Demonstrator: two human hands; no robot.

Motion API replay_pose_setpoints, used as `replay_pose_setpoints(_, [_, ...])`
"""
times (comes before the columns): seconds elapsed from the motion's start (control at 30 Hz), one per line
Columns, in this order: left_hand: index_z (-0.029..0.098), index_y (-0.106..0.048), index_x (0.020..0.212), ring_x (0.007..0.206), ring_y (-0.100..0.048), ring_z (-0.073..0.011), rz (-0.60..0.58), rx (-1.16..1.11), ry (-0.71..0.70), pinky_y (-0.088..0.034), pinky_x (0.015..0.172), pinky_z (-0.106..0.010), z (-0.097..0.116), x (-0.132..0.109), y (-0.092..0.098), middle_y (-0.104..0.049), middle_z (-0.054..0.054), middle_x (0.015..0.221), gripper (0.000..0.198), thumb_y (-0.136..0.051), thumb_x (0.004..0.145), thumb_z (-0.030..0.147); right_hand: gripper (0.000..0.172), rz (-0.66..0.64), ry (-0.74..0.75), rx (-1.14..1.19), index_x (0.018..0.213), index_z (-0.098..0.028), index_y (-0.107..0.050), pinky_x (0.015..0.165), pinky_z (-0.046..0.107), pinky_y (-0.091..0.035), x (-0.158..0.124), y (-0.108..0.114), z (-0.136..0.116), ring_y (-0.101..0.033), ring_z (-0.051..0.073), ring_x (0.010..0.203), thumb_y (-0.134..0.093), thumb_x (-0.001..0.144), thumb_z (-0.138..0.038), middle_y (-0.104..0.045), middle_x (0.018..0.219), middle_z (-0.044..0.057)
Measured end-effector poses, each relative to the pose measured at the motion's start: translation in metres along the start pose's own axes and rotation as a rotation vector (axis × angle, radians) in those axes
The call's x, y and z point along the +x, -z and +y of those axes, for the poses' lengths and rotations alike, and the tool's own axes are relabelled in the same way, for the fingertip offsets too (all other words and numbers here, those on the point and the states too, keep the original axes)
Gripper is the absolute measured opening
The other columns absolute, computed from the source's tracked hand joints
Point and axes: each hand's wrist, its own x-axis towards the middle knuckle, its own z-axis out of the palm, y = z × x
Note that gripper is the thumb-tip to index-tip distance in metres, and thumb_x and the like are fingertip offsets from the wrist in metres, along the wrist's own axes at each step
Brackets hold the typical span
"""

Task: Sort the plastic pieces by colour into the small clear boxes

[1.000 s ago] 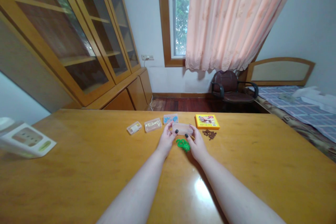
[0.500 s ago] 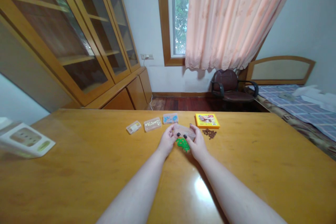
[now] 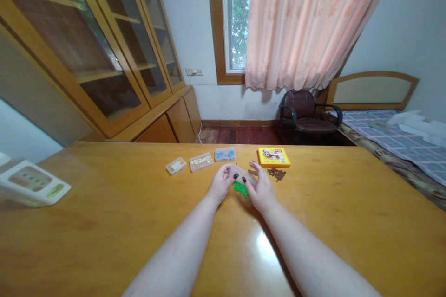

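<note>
A clear plastic box [image 3: 244,174] is held between my two hands above the table. My left hand [image 3: 220,184] grips its left side, thumb on top. On its right side, my right hand [image 3: 260,189] has the thumb against the box and the other fingers spread and lifted at the far edge. Just below the box lies a small pile of green pieces [image 3: 240,189]. Brown pieces [image 3: 277,174] lie to the right of my right hand, in front of a yellow box [image 3: 273,157].
Left of my hands stand a clear box of blue pieces [image 3: 225,154], one of cream pieces [image 3: 201,162] and a smaller one [image 3: 175,166]. A white container [image 3: 33,183] is at the table's left edge. Beyond the table stands a chair [image 3: 301,109].
The fingers of my right hand have spread and lifted off the far side of the clear box, and the box has tilted. The view has shifted slightly.
</note>
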Motion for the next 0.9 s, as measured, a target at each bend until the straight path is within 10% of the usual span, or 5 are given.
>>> replay_pose_setpoints(0.47, [0.015, -0.054, 0.095, 0.083, -0.06, -0.0174, 0.008, 0.012, 0.026, -0.046, 0.078, -0.029, 0.0007, -0.0004, -0.0036, -0.063, -0.004, 0.086, 0.056, -0.078, 0.055, 0.046, 0.047, -0.021, -0.047, 0.058, 0.128, -0.016, -0.037, 0.083, 0.041, -0.053, -0.0018, -0.0014, -0.0013, -0.063, 0.023, 0.094, -0.048, 0.086, -0.034, -0.058, 0.117, 0.016])
replay_pose_setpoints(0.9, [0.016, -0.051, 0.114, 0.107, -0.057, -0.0262, -0.083, -0.179, 0.163, -0.044, 0.091, -0.038, -0.0055, -0.0035, -0.0063, -0.059, -0.014, 0.117, 0.063, -0.076, 0.063, 0.043, 0.038, -0.169, 0.08, -0.045, 0.121, -0.016, -0.049, 0.088, 0.04, -0.05, 0.002, 0.0021, -0.0095, -0.061, 0.023, 0.101, -0.048, 0.086, -0.033, -0.061, 0.114, 0.014])
